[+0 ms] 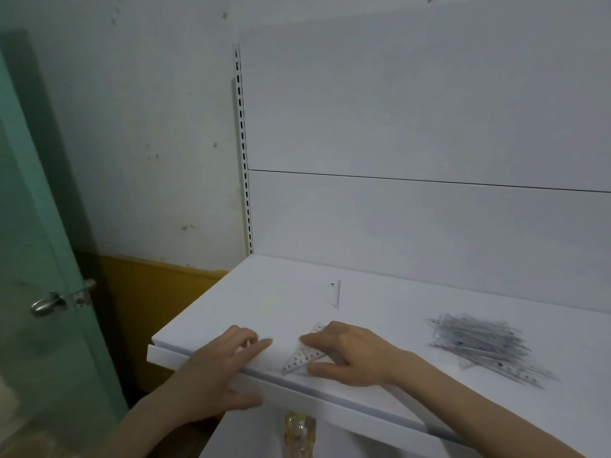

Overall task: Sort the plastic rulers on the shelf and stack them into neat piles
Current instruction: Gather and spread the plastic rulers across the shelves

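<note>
Triangular ruler [302, 357], long edge diagonal

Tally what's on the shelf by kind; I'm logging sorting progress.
Single clear triangle rulers lying apart: 2, one at the back, one under the right hand
Jumbled pile of rulers: 1, pieces uncountable
Total: 3 groups

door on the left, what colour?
Teal green door, with a silver handle. Head view, the only one.
</note>
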